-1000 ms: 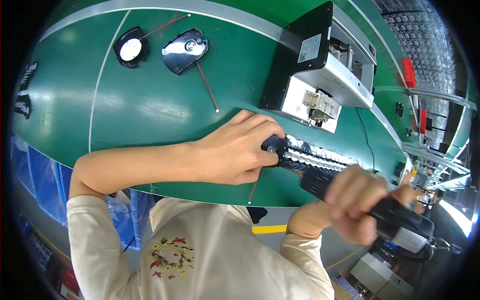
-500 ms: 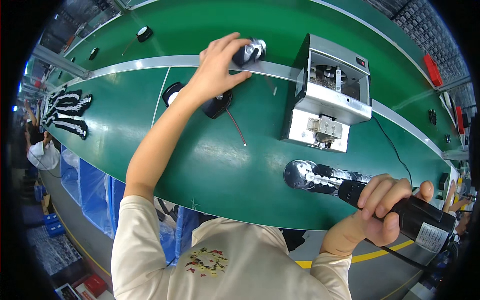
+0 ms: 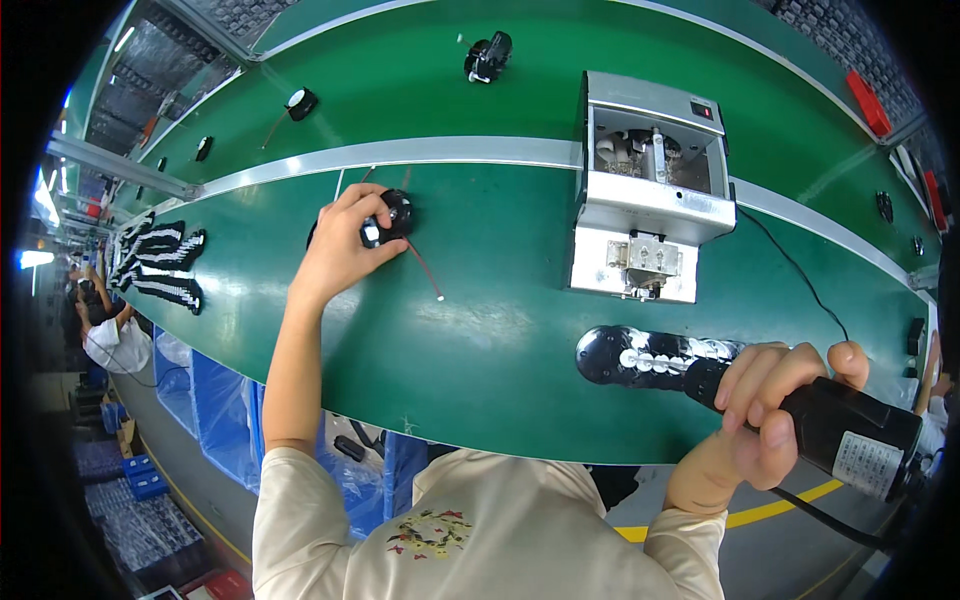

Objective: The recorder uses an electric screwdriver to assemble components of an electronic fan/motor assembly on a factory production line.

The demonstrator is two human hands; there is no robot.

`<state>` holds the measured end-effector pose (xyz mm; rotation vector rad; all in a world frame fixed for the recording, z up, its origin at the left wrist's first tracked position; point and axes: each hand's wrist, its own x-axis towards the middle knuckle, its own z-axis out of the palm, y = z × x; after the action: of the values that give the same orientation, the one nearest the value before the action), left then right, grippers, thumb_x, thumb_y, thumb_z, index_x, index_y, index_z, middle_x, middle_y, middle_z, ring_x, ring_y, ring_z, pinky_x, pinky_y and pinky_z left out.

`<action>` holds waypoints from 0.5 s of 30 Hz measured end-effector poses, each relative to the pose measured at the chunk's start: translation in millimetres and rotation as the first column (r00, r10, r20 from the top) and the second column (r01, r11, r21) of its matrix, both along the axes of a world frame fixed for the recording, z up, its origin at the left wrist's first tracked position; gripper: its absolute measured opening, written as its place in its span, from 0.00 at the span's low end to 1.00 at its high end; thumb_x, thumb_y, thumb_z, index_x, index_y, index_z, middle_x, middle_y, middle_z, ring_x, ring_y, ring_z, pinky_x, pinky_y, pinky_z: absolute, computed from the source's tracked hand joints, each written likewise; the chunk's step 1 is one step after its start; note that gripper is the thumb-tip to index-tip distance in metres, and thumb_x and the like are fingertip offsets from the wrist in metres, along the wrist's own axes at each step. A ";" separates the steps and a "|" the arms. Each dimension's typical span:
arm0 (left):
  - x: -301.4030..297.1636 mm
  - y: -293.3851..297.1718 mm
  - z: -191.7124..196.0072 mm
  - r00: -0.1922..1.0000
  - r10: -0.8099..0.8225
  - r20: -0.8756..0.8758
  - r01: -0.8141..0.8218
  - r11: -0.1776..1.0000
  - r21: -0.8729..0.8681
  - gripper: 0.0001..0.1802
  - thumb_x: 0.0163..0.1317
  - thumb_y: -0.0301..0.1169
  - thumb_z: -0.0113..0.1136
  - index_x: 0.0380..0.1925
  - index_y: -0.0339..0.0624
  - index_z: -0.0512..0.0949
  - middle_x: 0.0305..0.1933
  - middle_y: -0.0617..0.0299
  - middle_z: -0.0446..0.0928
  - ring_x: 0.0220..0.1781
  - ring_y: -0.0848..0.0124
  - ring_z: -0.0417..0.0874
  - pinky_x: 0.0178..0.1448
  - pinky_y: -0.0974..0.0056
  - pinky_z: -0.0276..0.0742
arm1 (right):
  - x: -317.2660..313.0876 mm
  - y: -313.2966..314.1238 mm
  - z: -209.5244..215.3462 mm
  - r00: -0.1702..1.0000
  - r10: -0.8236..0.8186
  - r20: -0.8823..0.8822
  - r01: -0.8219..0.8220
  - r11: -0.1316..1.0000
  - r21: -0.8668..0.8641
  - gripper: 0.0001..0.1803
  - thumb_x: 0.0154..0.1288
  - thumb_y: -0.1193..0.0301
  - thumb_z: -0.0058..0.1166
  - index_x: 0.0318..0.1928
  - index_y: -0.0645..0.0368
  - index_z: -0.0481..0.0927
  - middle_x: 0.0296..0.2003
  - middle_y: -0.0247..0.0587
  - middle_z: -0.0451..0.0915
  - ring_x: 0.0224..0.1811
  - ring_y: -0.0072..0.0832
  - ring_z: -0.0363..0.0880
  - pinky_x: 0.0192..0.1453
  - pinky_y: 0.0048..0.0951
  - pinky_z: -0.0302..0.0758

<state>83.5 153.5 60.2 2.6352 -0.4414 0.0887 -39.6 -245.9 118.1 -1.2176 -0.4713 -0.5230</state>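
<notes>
My left hand [image 3: 345, 245] is closed with fingers and thumb around a small round black part [image 3: 398, 212] with a thin reddish wire lead [image 3: 425, 268], on the green tabletop [image 3: 480, 370]. Another dark piece shows only a little behind the knuckles. In my right hand [image 3: 770, 400] is a black electric screwdriver [image 3: 850, 435], its fingers wrapped round the body. The tool points left over a long black tray [image 3: 607, 357] with a row of shiny round pieces; its tip is hard to make out against them.
A metal screw feeder [image 3: 655, 200] stands right of centre, its cable [image 3: 790, 265] trailing right. Beyond the metal rail [image 3: 450, 150], a green strip carries spaced black parts [image 3: 488, 57]. Black-and-white strips [image 3: 160, 260] are piled at left. Blue bins [image 3: 225, 415] stand below the table edge.
My left hand has let go of a black part, which now lies beyond the rail, and has come back left and nearer to grasp another. The right hand still holds the screwdriver, almost unmoved.
</notes>
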 end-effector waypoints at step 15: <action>226.2 110.2 -19.2 0.645 0.739 0.196 -0.763 0.636 0.114 0.36 0.52 0.61 0.66 0.47 0.41 0.78 0.55 0.48 0.74 0.56 0.50 0.80 0.57 0.49 0.77 | 12.6 2.5 -8.2 0.991 -0.135 -0.015 0.134 0.991 -0.027 0.33 0.60 0.74 0.63 0.62 0.59 0.59 0.19 0.35 0.70 0.14 0.25 0.70 0.20 0.29 0.72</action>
<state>309.7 263.7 41.0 2.8189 0.6993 0.5143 -27.0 -243.4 109.9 -1.2836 -0.3843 -0.6226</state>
